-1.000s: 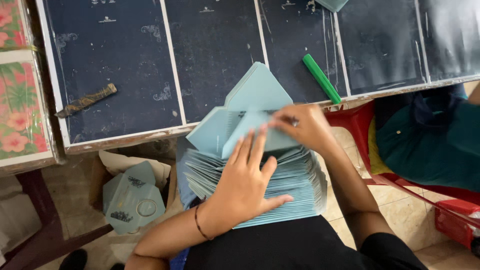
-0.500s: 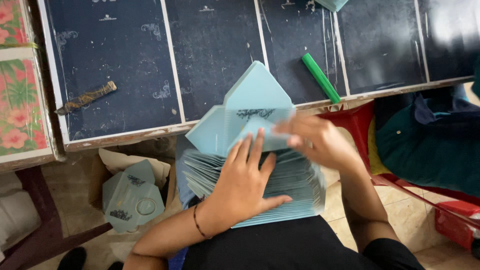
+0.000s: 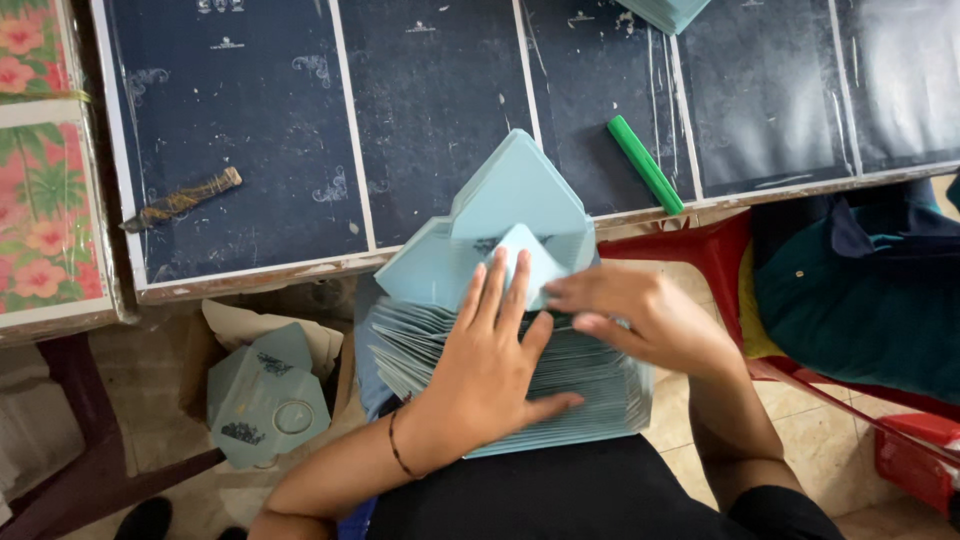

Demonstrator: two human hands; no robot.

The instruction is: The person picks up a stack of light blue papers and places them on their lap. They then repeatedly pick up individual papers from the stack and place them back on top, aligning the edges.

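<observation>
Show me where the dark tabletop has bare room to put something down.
The widest bare stretch lies between the wrapped stick and the raised blue envelope flap. Another lies right of the green marker, toward the table's right end. The lap is crowded: the envelope stack sits under the left hand and right hand.

I have just one view, worn on the head, looking almost straight down over the lap. It sits close: the left hand (image 3: 490, 375) and right hand (image 3: 650, 320) fill the centre, over the stack of pale blue envelopes (image 3: 590, 375). The top of the frame takes in the dark tabletop (image 3: 250, 110), the lower edges the tiled floor (image 3: 790, 410).
</observation>
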